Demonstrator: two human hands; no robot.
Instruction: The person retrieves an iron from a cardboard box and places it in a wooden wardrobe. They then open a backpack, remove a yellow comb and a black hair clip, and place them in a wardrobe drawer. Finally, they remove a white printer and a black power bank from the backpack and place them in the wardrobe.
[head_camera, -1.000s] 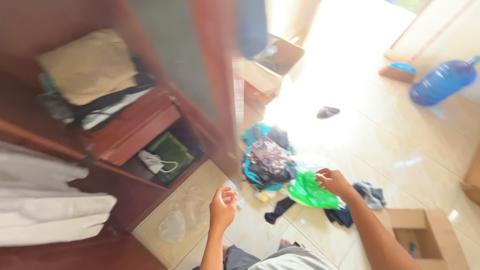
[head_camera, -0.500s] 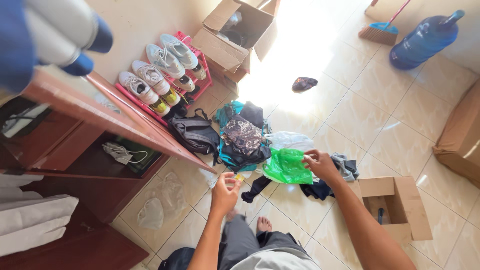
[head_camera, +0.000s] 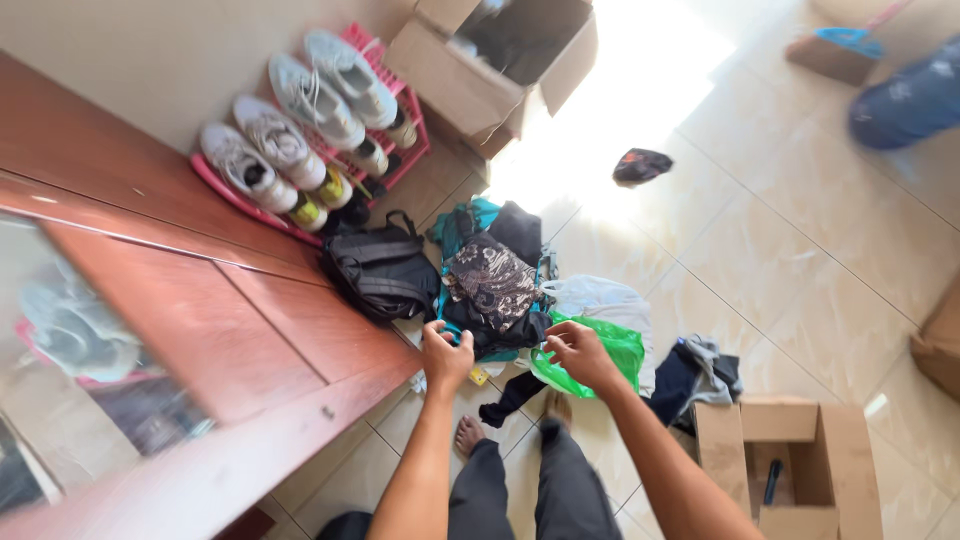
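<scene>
My left hand (head_camera: 445, 357) hovers with curled, parted fingers at the near edge of a pile of clothes (head_camera: 490, 280) on the tiled floor, and holds nothing I can see. Just to its right, my right hand (head_camera: 578, 355) grips the edge of a green plastic bag (head_camera: 618, 350). The bag lies partly over a white bag (head_camera: 600, 297). A small yellow item (head_camera: 478, 376) sits on the floor between my hands. My bare feet and dark trousers show below.
A wooden wardrobe door (head_camera: 250, 340) stands at left. A black backpack (head_camera: 378, 272) and a pink shoe rack (head_camera: 300, 105) sit by the wall. Cardboard boxes lie at top (head_camera: 460, 80) and bottom right (head_camera: 850, 450). Dark clothes (head_camera: 690, 375) lie right.
My view has swung down from the wardrobe shelves to the floor. My right hand has pulled the green bag closer, and both hands have come together near the clothes pile.
</scene>
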